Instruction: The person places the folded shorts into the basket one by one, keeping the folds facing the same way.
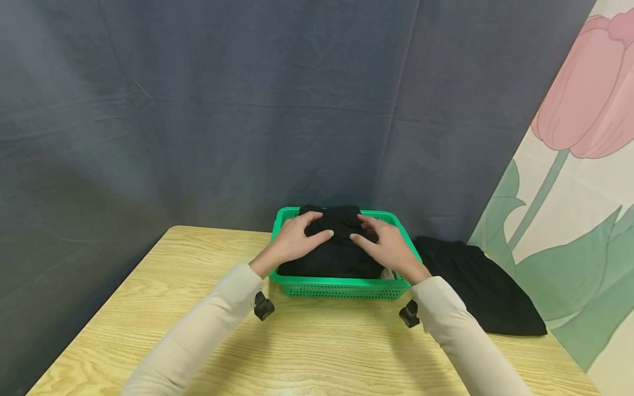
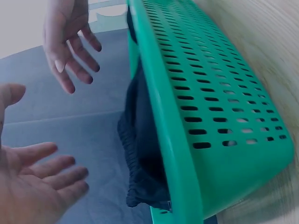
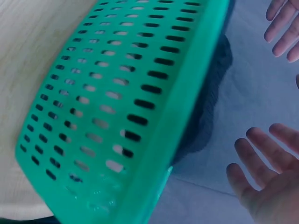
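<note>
Indoor corner with cloth backdrop; home or studio, cannot tell which.
Rear: one dark grey-blue cloth curtain (image 1: 257,110), seamed and creased. Right: one cream wall covering or hanging (image 1: 574,192), patterned with a large pink tulip (image 1: 579,93) and green leaves (image 1: 577,264). Front: one pale yellow wood-grain surface (image 1: 198,269). Household-type goods upon it: one green perforated plastic basket (image 1: 342,289) of black cloth (image 1: 327,263); one black gathered garment (image 1: 485,294).

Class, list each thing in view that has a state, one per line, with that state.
Left hand: open, holding nothing
Right hand: open, holding nothing
Green perforated basket: upright, filled with black cloth
Black cloth: rumpled, partly above the rim
Black elastic-waisted garment: spread flat
Dark curtain: hanging
</note>
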`<act>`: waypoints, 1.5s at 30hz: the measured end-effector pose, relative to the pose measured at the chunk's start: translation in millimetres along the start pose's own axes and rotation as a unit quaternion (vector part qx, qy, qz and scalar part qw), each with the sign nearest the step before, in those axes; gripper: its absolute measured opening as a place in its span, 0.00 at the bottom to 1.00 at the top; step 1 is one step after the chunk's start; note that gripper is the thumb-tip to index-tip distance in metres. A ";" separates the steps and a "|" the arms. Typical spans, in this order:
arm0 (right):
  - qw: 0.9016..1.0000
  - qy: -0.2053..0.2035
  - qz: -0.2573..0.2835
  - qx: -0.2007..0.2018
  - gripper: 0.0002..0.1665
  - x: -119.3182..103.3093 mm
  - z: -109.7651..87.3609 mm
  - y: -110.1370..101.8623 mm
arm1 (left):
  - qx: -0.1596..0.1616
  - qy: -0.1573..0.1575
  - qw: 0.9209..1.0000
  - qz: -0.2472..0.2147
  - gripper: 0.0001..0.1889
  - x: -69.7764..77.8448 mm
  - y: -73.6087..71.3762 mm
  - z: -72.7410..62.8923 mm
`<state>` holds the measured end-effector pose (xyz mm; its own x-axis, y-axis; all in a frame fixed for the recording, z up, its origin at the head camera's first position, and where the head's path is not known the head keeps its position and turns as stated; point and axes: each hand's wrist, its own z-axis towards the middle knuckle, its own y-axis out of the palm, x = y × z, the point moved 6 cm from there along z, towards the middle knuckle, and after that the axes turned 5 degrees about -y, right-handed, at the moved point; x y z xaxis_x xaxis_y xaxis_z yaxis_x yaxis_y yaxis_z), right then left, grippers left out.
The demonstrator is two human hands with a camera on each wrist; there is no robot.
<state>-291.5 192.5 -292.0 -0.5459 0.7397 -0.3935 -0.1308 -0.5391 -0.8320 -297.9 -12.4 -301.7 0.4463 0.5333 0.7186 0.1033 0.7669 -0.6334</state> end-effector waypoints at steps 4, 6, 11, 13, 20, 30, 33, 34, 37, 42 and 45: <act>1.000 0.007 0.012 0.025 0.39 0.1 -8.2 -13.6 | 0.034 0.054 0.996 -0.058 0.33 4.5 -9.2 -7.5; 0.999 0.011 0.017 0.035 0.39 -0.2 -12.7 -20.2 | 0.048 0.081 0.992 -0.087 0.32 5.9 -12.6 -11.8; 0.997 0.001 0.020 0.074 0.35 -1.5 -25.4 -36.8 | 0.090 0.136 0.977 -0.135 0.33 14.3 -17.5 -22.3; 0.995 -0.009 0.019 0.094 0.32 -1.9 -31.5 -43.3 | 0.107 0.153 0.973 -0.139 0.34 19.9 -16.9 -25.5; 0.986 -0.053 0.009 0.157 0.28 -10.5 -56.7 -65.4 | 0.139 0.191 0.966 -0.105 0.33 43.2 -4.3 -38.8; 0.974 -0.082 -0.065 0.199 0.32 -17.3 -95.9 -89.2 | 0.132 0.217 0.965 -0.070 0.33 72.9 24.2 -50.3; 0.972 -0.086 -0.084 0.202 0.34 -18.2 -107.4 -94.7 | 0.120 0.219 0.965 -0.074 0.33 80.3 35.1 -51.3; 0.971 -0.087 -0.089 0.202 0.34 -18.1 -110.8 -96.2 | 0.117 0.222 0.965 -0.076 0.33 83.4 38.2 -51.8; 0.971 -0.090 -0.100 0.199 0.36 -17.2 -119.9 -100.1 | 0.105 0.231 0.964 -0.078 0.33 92.7 47.5 -53.4; 0.968 -0.108 -0.120 0.191 0.39 -15.1 -131.5 -104.3 | 0.094 0.246 0.962 -0.078 0.33 107.0 61.5 -54.5; 0.968 -0.113 -0.126 0.185 0.43 -15.1 -137.5 -105.3 | 0.090 0.252 0.961 -0.072 0.33 112.5 70.8 -55.1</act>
<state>-155.6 293.4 -252.2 -0.6206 0.7813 -0.0662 -0.5470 -0.4918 -0.6774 -191.3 82.2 -281.5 0.8174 0.2123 0.5356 0.0599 0.8933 -0.4455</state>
